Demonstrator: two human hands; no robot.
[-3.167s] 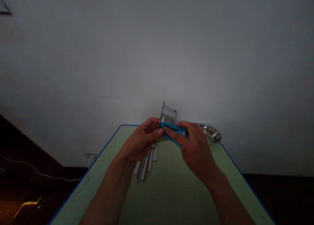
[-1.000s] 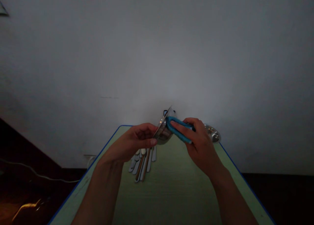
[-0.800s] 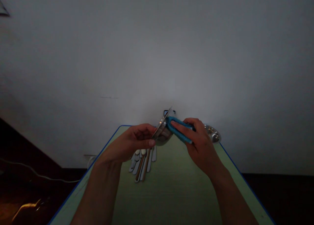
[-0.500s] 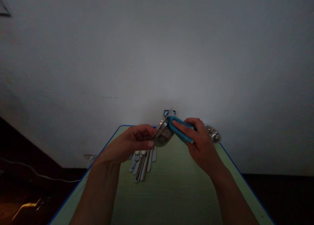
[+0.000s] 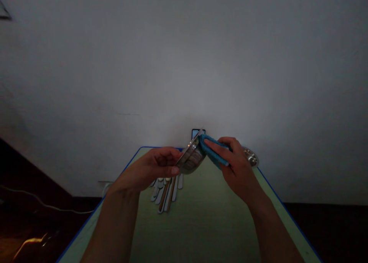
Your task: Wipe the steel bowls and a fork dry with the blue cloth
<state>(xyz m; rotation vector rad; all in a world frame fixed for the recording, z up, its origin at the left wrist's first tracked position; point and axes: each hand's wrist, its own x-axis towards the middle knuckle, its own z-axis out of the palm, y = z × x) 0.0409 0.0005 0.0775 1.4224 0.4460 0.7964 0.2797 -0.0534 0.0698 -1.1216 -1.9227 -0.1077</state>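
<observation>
My left hand [image 5: 156,165] grips the rim of a shiny metal bowl [image 5: 192,159] between thumb and fingers. The bowl is tilted on its side above the table, its rounded outside turned to the right. In my right hand [image 5: 234,161] is a folded blue cloth [image 5: 212,150], pressed against the bowl's outer side near the upper rim. Below my left hand several pieces of cutlery [image 5: 166,196] lie on the table, some with brown handles; their far ends are hidden by the hand and bowl.
A second shiny metal dish [image 5: 251,157] rests at the table's far right corner, partly behind my right hand. A phone-like device [image 5: 197,133] stands at the back by the wall [image 5: 184,64]. The green table [image 5: 198,228] has a blue edge. A white cable [image 5: 57,208] runs at left.
The bowl has shifted slightly down and tilted a little in my left hand. My right hand has moved slightly right with the cloth, which still meets the bowl.
</observation>
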